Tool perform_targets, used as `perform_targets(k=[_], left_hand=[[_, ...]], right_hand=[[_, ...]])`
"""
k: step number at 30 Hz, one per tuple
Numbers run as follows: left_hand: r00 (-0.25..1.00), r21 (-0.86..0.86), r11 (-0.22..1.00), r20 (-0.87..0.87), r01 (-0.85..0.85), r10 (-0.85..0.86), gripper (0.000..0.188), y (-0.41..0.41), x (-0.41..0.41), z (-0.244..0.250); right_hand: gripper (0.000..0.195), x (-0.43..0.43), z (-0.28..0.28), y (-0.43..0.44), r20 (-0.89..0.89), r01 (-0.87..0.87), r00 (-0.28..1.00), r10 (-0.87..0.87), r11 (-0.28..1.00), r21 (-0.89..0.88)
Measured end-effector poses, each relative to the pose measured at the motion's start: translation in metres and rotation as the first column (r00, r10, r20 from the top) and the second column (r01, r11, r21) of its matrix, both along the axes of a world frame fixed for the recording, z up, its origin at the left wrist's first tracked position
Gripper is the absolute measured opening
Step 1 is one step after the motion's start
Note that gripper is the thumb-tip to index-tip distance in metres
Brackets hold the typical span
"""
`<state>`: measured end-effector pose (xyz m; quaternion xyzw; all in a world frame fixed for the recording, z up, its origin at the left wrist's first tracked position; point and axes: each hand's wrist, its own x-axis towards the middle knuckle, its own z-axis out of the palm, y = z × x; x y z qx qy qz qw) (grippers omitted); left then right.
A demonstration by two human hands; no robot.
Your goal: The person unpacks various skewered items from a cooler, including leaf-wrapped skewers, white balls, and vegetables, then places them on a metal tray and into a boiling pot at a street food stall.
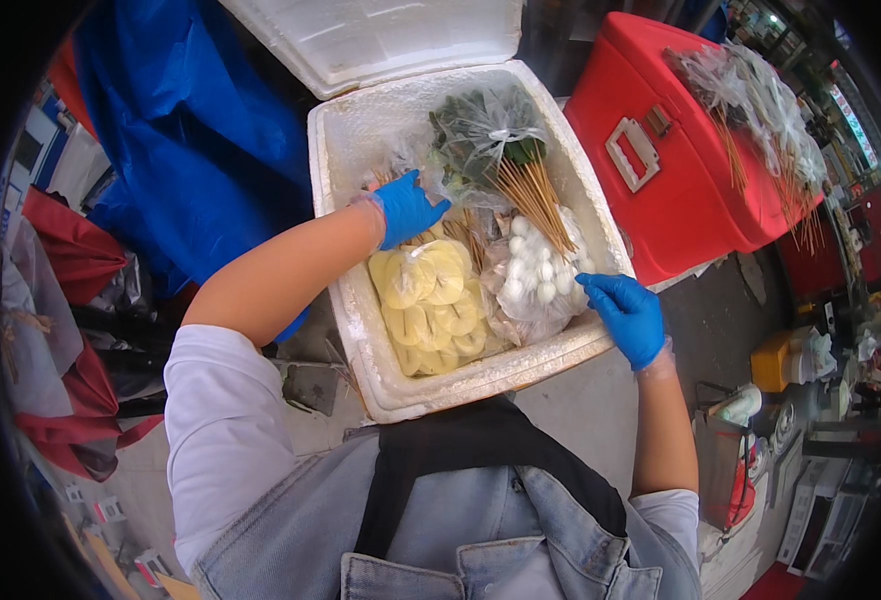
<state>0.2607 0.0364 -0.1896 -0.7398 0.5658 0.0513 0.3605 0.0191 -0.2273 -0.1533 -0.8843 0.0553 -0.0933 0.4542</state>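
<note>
An open white foam box (343, 397) stands before me, holding bagged skewered food. My left hand (409, 211), in a blue glove, is inside it at the left, fingers apart over wooden skewers (470, 236) and clear plastic. Just below lie bagged pale yellow round slices (429, 300). My right hand (626, 315), also blue-gloved, is at the right rim; its fingertips come close together beside a bag of small white egg-like balls (541, 262). Whether they grip the bag is unclear. A bag of leafy green skewers (485, 142) lies at the back, its sticks (534, 195) reaching over the white balls.
The foam lid (403, 37) leans up behind the box. A red cooler box (658, 142) stands at the right, with bagged skewers (767, 112) on top. Blue tarpaulin (192, 127) hangs at the left. Further right are a yellow container (774, 360) and a cart-like stand (722, 457).
</note>
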Motion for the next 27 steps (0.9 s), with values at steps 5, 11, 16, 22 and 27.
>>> perform_targets(k=[5,11,16,22,27], left_hand=[[0.999,-0.070,0.997,0.012,0.035,-0.034,0.088,0.008,-0.005,0.012],[0.866,-0.322,0.908,-0.493,-0.269,0.082,0.064,-0.014,-0.022,0.005],[0.697,-0.353,0.840,-0.716,-0.413,0.042,0.049,-0.048,-0.040,0.014],[0.864,0.110,0.913,-0.295,-0.393,0.407,0.050,-0.033,-0.013,0.011],[0.837,0.092,0.901,-0.340,-0.425,0.429,0.062,-0.003,-0.017,0.019]], right_hand=[[0.019,0.001,-0.005,-0.003,-0.016,0.021,1.000,-0.021,0.999,-0.026],[0.020,0.009,0.016,0.013,-0.075,0.199,0.980,-0.185,0.937,0.288],[0.050,0.062,0.041,0.036,0.025,0.101,0.995,-0.098,0.957,-0.273],[0.094,0.113,0.014,0.042,-0.256,-0.063,0.957,-0.139,0.758,-0.649],[0.088,0.138,0.014,0.049,-0.398,-0.150,0.896,-0.194,0.712,-0.685]])
